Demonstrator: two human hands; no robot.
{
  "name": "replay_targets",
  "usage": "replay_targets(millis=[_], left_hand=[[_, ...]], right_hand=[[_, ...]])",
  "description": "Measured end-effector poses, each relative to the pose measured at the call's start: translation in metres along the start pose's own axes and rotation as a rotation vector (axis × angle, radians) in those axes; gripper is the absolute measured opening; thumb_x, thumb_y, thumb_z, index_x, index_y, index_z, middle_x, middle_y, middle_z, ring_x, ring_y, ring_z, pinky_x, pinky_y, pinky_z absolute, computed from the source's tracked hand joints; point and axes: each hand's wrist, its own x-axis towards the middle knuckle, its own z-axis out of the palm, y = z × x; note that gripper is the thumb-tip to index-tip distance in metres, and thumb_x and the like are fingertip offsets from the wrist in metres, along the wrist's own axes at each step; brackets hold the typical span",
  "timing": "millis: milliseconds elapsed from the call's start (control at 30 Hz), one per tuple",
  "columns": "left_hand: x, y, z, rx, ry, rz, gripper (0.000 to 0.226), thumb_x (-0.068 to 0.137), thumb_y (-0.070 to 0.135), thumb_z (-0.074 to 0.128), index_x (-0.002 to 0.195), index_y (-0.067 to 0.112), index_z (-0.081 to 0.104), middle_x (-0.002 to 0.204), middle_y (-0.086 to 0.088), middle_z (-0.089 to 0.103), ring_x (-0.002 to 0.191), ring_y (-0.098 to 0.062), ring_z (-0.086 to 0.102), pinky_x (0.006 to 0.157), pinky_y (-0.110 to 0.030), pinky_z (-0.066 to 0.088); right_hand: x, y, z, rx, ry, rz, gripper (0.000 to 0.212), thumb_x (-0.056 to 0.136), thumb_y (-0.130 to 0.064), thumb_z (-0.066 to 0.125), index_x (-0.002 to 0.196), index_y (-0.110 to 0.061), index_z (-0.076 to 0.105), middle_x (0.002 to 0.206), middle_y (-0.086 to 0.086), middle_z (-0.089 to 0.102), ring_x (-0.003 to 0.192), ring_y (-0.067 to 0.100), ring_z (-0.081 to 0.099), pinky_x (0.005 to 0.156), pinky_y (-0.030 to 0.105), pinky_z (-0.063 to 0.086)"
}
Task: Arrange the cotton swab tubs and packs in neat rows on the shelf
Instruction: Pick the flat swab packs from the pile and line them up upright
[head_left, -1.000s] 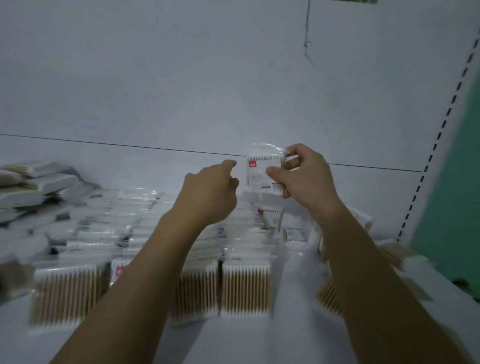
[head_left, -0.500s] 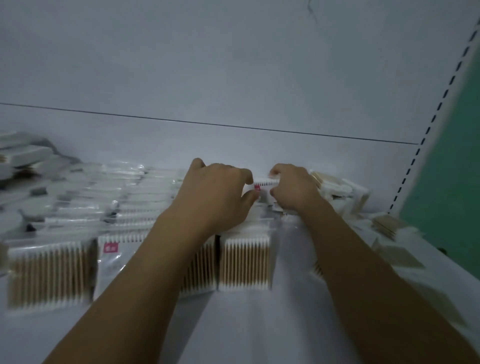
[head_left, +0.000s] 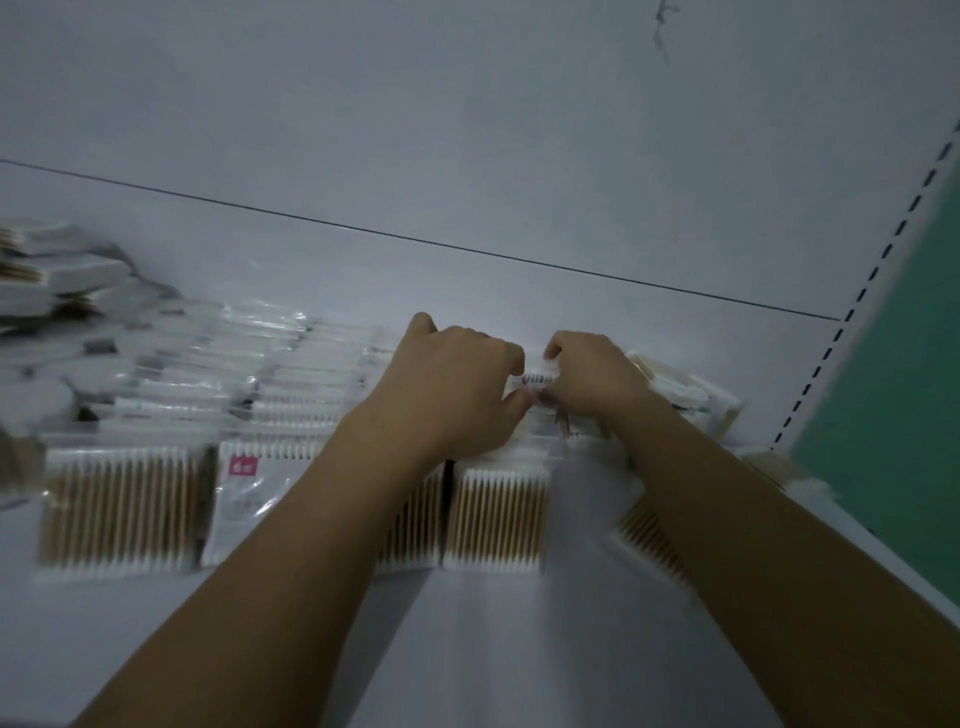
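Observation:
Clear packs of wooden-stick cotton swabs stand in rows on the white shelf (head_left: 519, 639). At the back of the rightmost row, both hands hold one swab pack (head_left: 535, 378) with a red label, upright. My left hand (head_left: 457, 384) pinches its left edge with thumb and fingers. My right hand (head_left: 592, 379) grips its right side with curled fingers. The front pack of that row (head_left: 496, 512) shows its tan sticks. A pack with a pink label (head_left: 244, 499) stands at the front of a row further left. Most of the held pack is hidden by my hands.
A loose heap of swab packs (head_left: 680, 389) lies to the right behind my right wrist, and more lie under my right forearm. Stacked packs (head_left: 57, 275) pile up at the far left. The white back wall (head_left: 467, 156) rises close behind; a green panel (head_left: 904, 374) borders the right.
My right hand has brought the pack down from mid-air to the back of the rightmost row. My left hand has come across and taken its other edge.

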Motion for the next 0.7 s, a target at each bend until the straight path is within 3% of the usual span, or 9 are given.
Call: replay_targets(millis=[67, 133, 233, 300, 400, 500, 600, 700], left_hand=[[0.001, 0.001, -0.001, 0.005, 0.023, 0.012, 0.042, 0.098, 0.054, 0.037, 0.129, 0.032, 0.053, 0.121, 0.008, 0.064, 0.113, -0.017, 0.057, 0.100, -0.040, 0.030], [0.000, 0.003, 0.000, 0.004, 0.027, 0.027, 0.042, 0.098, 0.053, 0.036, 0.129, 0.031, 0.053, 0.121, 0.007, 0.064, 0.112, -0.018, 0.057, 0.100, -0.040, 0.030], [0.001, 0.005, 0.001, 0.007, 0.032, 0.036, 0.043, 0.097, 0.054, 0.036, 0.129, 0.031, 0.054, 0.122, 0.006, 0.063, 0.113, -0.019, 0.056, 0.099, -0.040, 0.030], [0.001, 0.007, 0.002, 0.005, 0.029, 0.035, 0.043, 0.097, 0.055, 0.036, 0.129, 0.032, 0.054, 0.122, 0.006, 0.063, 0.113, -0.019, 0.056, 0.099, -0.041, 0.030], [-0.001, 0.012, 0.006, 0.002, 0.003, 0.049, 0.043, 0.097, 0.055, 0.036, 0.129, 0.032, 0.053, 0.123, 0.006, 0.063, 0.113, -0.018, 0.055, 0.100, -0.041, 0.029], [-0.002, 0.013, 0.006, 0.012, -0.008, 0.056, 0.043, 0.097, 0.055, 0.035, 0.131, 0.033, 0.052, 0.124, 0.006, 0.062, 0.114, -0.018, 0.055, 0.101, -0.042, 0.028], [-0.002, 0.013, 0.005, 0.003, -0.018, 0.064, 0.044, 0.098, 0.055, 0.035, 0.132, 0.034, 0.051, 0.127, 0.006, 0.061, 0.115, -0.017, 0.054, 0.101, -0.042, 0.028], [-0.002, 0.011, 0.002, -0.018, -0.018, 0.078, 0.041, 0.098, 0.054, 0.036, 0.130, 0.035, 0.052, 0.124, 0.008, 0.061, 0.115, -0.016, 0.054, 0.101, -0.042, 0.027]], right_hand=[[-0.002, 0.004, -0.013, 0.027, 0.042, 0.015, 0.054, 0.076, -0.019, 0.080, 0.120, -0.011, 0.049, 0.116, 0.009, 0.055, 0.100, 0.027, 0.055, 0.078, 0.034, 0.045], [-0.010, 0.008, -0.027, -0.044, 0.090, 0.027, 0.048, 0.078, -0.022, 0.079, 0.115, -0.010, 0.051, 0.113, 0.009, 0.055, 0.098, 0.027, 0.056, 0.076, 0.034, 0.045], [-0.027, 0.008, -0.037, -0.384, -0.102, -0.068, 0.034, 0.078, -0.038, 0.078, 0.093, -0.016, 0.057, 0.097, 0.000, 0.060, 0.089, 0.021, 0.056, 0.078, 0.031, 0.040], [-0.036, 0.006, -0.028, -0.636, -0.242, -0.175, 0.039, 0.076, -0.051, 0.076, 0.085, -0.024, 0.049, 0.089, -0.003, 0.053, 0.095, 0.019, 0.056, 0.091, 0.035, 0.034], [-0.043, 0.009, -0.011, -0.873, -0.195, -0.312, 0.037, 0.079, -0.057, 0.070, 0.087, -0.025, 0.052, 0.096, -0.001, 0.058, 0.107, 0.020, 0.056, 0.101, 0.039, 0.027], [-0.041, 0.010, -0.001, -0.876, -0.131, -0.369, 0.028, 0.088, -0.046, 0.063, 0.107, -0.026, 0.058, 0.114, -0.001, 0.064, 0.109, 0.020, 0.055, 0.102, 0.039, 0.026], [-0.041, 0.011, -0.004, -0.819, -0.098, -0.370, 0.009, 0.093, -0.035, 0.056, 0.093, -0.029, 0.049, 0.107, -0.002, 0.066, 0.099, 0.017, 0.057, 0.101, 0.038, 0.027], [-0.042, 0.012, -0.015, -0.750, -0.019, -0.280, 0.024, 0.090, -0.038, 0.052, 0.074, -0.023, 0.045, 0.085, -0.003, 0.060, 0.096, 0.018, 0.058, 0.105, 0.040, 0.025]])
